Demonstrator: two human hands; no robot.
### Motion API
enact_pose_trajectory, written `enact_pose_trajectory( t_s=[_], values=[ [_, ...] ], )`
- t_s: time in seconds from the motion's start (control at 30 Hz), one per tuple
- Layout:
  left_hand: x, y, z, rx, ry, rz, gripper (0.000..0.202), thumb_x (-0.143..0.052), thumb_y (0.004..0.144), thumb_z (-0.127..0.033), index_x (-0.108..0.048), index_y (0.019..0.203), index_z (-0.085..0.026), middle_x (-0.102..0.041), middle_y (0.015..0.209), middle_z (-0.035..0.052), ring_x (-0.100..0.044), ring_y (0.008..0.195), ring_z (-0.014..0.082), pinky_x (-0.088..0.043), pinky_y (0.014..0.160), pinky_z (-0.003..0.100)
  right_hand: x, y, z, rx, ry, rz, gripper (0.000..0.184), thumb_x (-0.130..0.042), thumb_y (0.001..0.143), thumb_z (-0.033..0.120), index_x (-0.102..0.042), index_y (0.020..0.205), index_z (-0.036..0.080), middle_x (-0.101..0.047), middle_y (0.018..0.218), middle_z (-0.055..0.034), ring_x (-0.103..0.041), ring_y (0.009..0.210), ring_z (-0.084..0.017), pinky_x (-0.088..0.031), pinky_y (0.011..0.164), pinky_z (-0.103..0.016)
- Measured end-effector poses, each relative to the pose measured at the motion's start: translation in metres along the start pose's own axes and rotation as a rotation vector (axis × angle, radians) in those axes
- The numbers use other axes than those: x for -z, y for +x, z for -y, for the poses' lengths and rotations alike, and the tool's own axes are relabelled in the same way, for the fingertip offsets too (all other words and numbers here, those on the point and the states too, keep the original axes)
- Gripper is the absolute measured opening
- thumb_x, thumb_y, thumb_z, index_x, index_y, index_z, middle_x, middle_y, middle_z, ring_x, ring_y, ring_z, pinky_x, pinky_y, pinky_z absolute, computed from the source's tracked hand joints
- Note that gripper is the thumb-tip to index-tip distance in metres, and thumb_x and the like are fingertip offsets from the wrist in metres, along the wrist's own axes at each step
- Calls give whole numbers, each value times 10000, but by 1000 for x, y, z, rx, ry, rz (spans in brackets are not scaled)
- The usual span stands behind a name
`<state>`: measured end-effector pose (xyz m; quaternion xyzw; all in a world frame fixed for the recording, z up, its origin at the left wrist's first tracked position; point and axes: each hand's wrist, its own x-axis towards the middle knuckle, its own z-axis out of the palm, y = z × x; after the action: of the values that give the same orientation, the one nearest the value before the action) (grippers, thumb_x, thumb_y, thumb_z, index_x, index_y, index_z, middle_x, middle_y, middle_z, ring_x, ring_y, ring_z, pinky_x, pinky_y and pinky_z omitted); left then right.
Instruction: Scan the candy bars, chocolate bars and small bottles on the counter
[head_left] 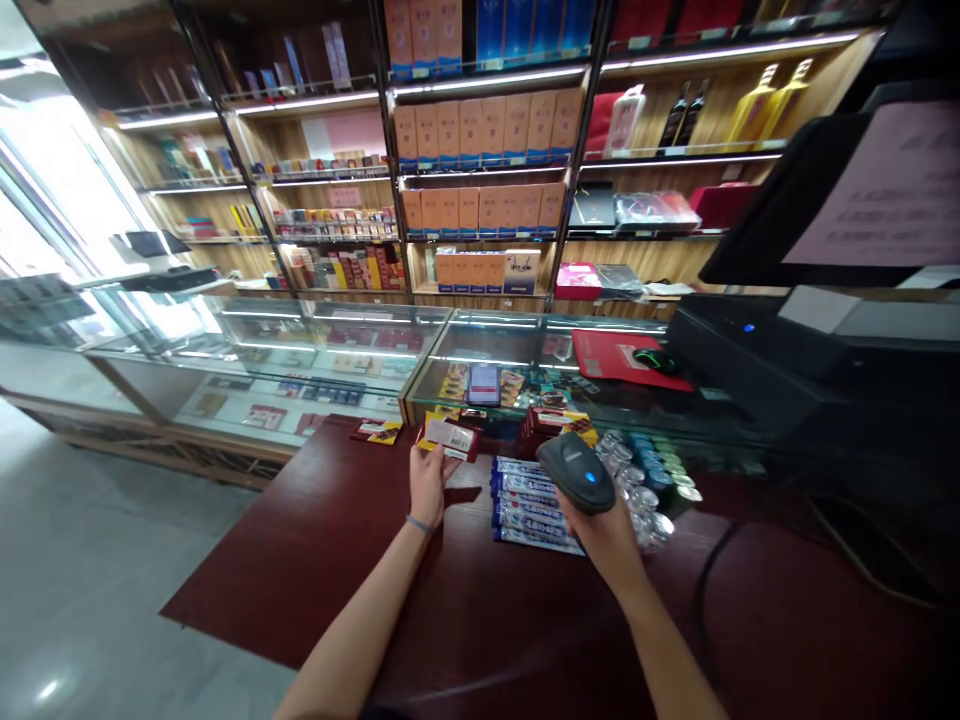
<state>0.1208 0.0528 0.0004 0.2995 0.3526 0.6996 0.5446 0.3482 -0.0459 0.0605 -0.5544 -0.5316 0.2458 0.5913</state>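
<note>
My left hand (429, 488) pinches a red and yellow snack packet (448, 436), its pale label with a barcode turned towards me. In my right hand (609, 545) is a black barcode scanner (576, 472) with a lit blue light, its head angled towards the packet. Blue and white wrapped bars (525, 508) lie in a row on the dark red counter between my hands. Behind the scanner sits a stack of red and yellow packets (546, 425). A similar single packet (376, 431) lies flat to the left of my left hand.
Silver-topped small containers (641, 497) and blue and green ones (660, 460) stand right of the scanner. A small screen device (483, 384) rests on the glass display case (360, 345). At right are a monitor (825, 200), a mouse (654, 360) on a red mat (600, 352) and a cable.
</note>
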Motion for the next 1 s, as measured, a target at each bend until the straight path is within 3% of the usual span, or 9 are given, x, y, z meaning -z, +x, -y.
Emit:
enact_pose_trajectory(
  t_s=[0.17,0.33,0.6,0.77,1.0],
  values=[
    [18,4,6,112,-162,-62,387,-775,793,-327,-499,1042,-221,-708,1067,53,-717,961,174,-550,946,400,-20,-9,-2,-12,-14,229,453,-658,797,409,-512,1188,233,-721,1065,-78,-684,1017,-252,-553,885,-371],
    [24,4,11,139,-185,-80,315,-738,830,-303,-485,1004,-233,-706,1097,52,-717,995,178,-523,1003,427,-30,-18,-10,-38,-220,459,518,-643,775,265,-436,1250,261,-715,1137,-79,-696,1031,-276,-528,908,-403],
    [25,4,14,127,-137,-25,261,-686,860,-344,-502,1024,-260,-683,1166,58,-676,1111,197,-502,1039,456,-35,-24,-24,-38,-366,526,496,-623,767,290,-552,1255,230,-749,1066,-105,-706,1030,-336,-542,860,-438],
    [26,6,16,155,-184,-95,346,-739,820,-327,-467,1021,-253,-708,1074,34,-716,970,164,-522,998,439,-32,-22,-21,-37,-331,458,430,-606,784,305,-528,1201,240,-746,1057,-80,-724,968,-291,-549,795,-375],
    [28,8,15,152,-223,-95,359,-782,785,-328,-511,995,-220,-714,1012,43,-719,930,169,-545,945,403,-31,-20,-24,-49,-328,471,385,-600,780,295,-502,1151,254,-752,1009,-64,-730,928,-288,-542,772,-371]
  ],
)
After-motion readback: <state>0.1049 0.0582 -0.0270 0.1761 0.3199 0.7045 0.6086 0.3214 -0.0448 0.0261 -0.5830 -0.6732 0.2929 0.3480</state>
